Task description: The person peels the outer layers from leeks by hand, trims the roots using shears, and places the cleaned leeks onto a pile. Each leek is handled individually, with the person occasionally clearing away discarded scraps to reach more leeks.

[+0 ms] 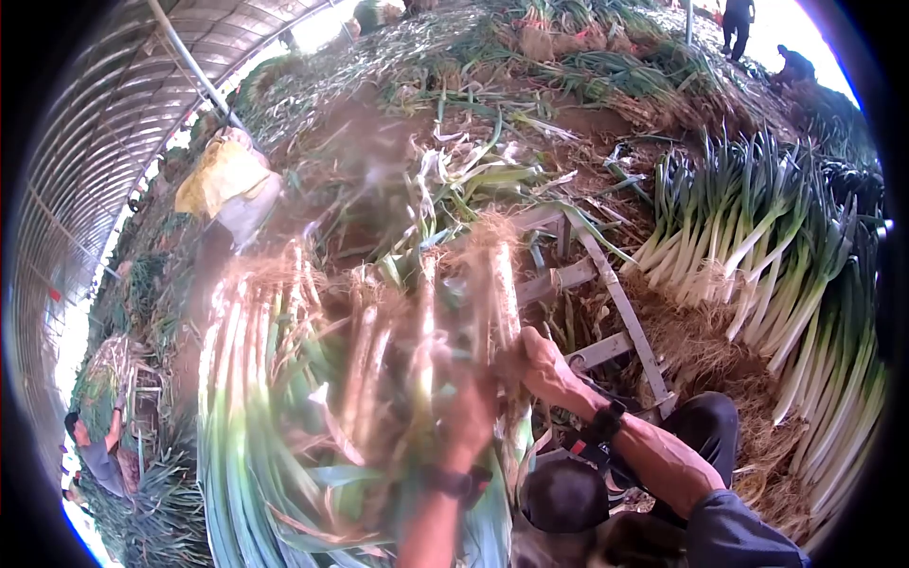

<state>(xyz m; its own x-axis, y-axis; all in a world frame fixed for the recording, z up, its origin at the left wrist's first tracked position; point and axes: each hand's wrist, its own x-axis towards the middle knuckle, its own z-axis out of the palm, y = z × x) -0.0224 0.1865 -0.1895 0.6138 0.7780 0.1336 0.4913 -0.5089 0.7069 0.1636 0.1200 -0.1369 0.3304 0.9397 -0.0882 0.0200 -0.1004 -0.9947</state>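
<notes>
"Nearest us: left forearm point(434, 530); left hand point(464, 407) blurred, grip indeterminate."

"We find the right hand point(547, 367) closed on leeks point(507, 289), roots farthest from us, beside the metal frame point(617, 308); hard tugging could split them."

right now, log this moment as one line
left hand: at leek stalks, blurred, grip unclear | right hand: beside left, at same stalks, grip unclear | metal frame: right of stalks | leek pile: far right

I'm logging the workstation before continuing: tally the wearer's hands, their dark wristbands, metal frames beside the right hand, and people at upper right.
Left hand, right hand: 2
Dark wristbands: 2
Metal frame: 1
People, upper right: 2
Total: 7
</notes>
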